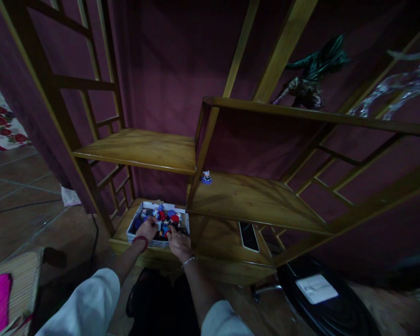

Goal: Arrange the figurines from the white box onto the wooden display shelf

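A shallow white box full of small toy figurines stands on the low shelf in front of me. Both hands reach into it. My left hand, with a red beaded bracelet at the wrist, is over the left half, its fingers curled together; what they hold, if anything, is hidden. My right hand, wearing a thin silvery bracelet, has its thumb and fingers closed at a red-and-blue figurine between the hands. Other figurines with red and blue parts, such as a red round piece, lie around them.
One small figurine on a purple base stands on the middle shelf. A dark-screened phone or tablet lies lower right. Above are a bare wooden shelf, a green statue and a clear glass-like animal.
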